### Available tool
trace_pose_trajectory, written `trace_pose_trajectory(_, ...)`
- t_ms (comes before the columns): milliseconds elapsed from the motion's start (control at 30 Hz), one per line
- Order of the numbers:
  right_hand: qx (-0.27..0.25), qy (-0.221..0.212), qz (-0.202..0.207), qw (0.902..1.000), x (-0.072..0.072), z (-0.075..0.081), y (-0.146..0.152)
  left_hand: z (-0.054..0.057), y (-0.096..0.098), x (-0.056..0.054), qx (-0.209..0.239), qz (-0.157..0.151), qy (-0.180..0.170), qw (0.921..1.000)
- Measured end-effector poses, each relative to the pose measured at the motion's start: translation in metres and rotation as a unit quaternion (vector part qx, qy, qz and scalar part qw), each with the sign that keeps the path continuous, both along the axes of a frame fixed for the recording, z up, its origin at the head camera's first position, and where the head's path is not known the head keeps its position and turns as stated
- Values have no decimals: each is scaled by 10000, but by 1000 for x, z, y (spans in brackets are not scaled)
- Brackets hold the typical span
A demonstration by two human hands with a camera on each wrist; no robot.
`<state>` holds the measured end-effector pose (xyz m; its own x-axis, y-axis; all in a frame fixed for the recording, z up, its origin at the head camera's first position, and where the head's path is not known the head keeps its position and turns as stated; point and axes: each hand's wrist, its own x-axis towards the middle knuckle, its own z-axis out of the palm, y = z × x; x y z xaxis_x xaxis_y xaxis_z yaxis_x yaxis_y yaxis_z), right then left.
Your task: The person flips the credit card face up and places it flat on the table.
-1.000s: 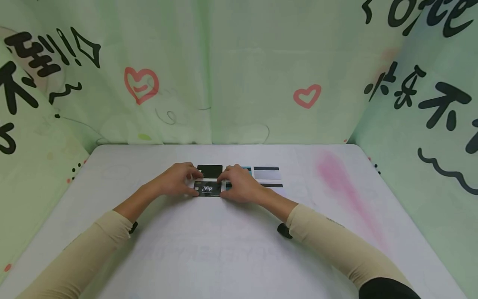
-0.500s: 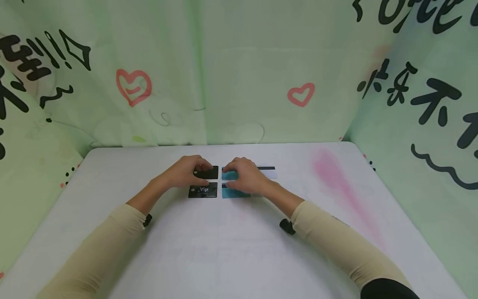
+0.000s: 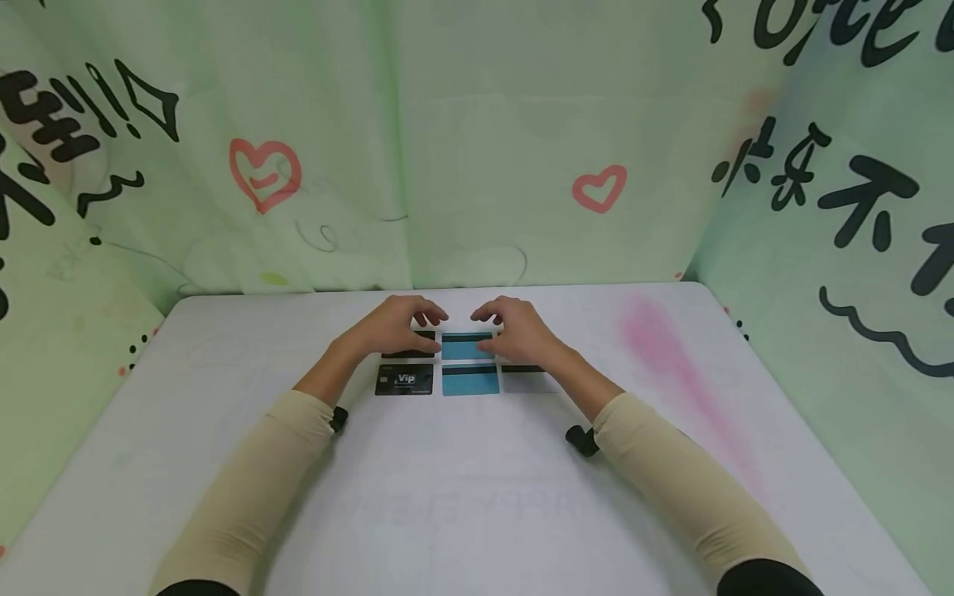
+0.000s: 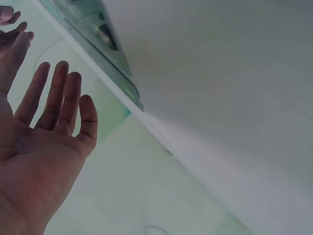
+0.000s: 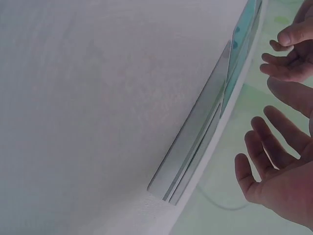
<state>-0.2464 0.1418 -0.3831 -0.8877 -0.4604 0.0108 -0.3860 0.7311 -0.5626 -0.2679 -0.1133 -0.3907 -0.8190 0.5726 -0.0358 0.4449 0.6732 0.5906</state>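
Note:
Two rows of bank-type cards lie flat on the table. In the front row are a black Vip card (image 3: 404,380), a blue card (image 3: 470,383) with a dark stripe, and a pale card (image 3: 525,379). Behind them, another black card (image 3: 408,355) is partly covered by my left hand (image 3: 398,324), and a second blue card (image 3: 460,346) shows between the hands. My right hand (image 3: 522,333) hovers at that blue card's right end and hides the back right spot. Both palms look bare in the wrist views, with fingers loosely bent and holding nothing.
White table (image 3: 447,497) with a pink smear (image 3: 686,372) at right. Green cloth walls (image 3: 477,124) with black writing and red hearts enclose the back and sides. Dark wrist cameras (image 3: 581,440) sit beneath both forearms.
Both hands have left the front-row cards and moved forward over the back row. The left also moved right, the right slightly right. The cards look unmoved over the last half second; the head view shifted slightly.

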Motion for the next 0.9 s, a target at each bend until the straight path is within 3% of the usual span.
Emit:
trace_pose_trajectory(467,-282,-263,-286,9988,-7,-2,10,2,8,-6,56,210,-372,9991)
trace_pose_trajectory(700,-346,-290,-294,9985,-8,-3,15,6,11,-3,134,155,-399,9990)
trace_pose_trajectory(900,-104,-447,-271,9986,-9,-5,14,8,17,-1,-118,54,-430,9990)
